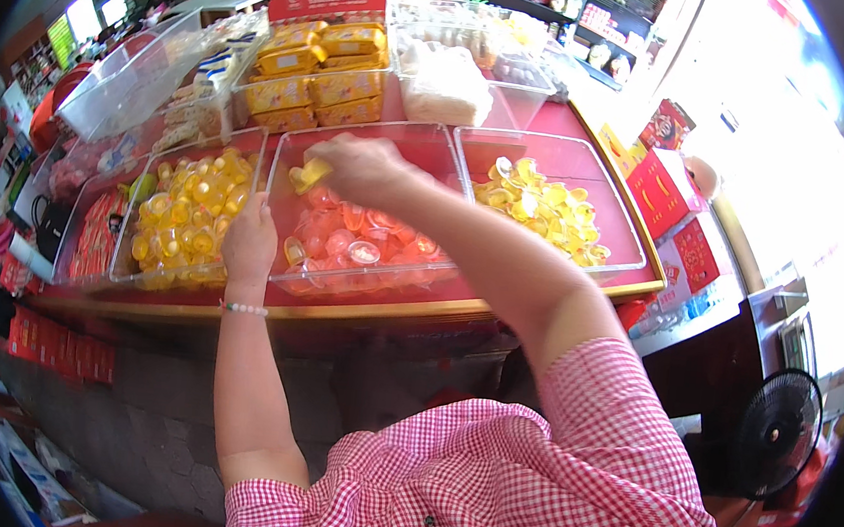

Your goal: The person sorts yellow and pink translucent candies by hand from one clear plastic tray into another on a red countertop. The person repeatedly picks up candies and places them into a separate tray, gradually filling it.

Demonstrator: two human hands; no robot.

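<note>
Over the left part of the middle clear plastic bin (433,264) is my right hand (359,164), blurred, with yellow jelly cups (311,175) at its fingertips. Pink-red jelly cups (334,239) lie below it in that bin. My left hand (251,241), with a beaded bracelet at the wrist, is at the adjoining walls of the middle bin and the left bin (123,237); its fingers seem to grip the rim. Yellow jelly cups (189,213) fill much of the left bin. The right bin (636,266) holds more yellow cups (547,207).
Behind stand a bin of yellow packets (318,74), a bin with a white bag (445,85) and an empty-looking tilted bin (129,80). The red display table has a gold edge (388,312). Red boxes (662,190) stand at right, near a black fan (776,434).
</note>
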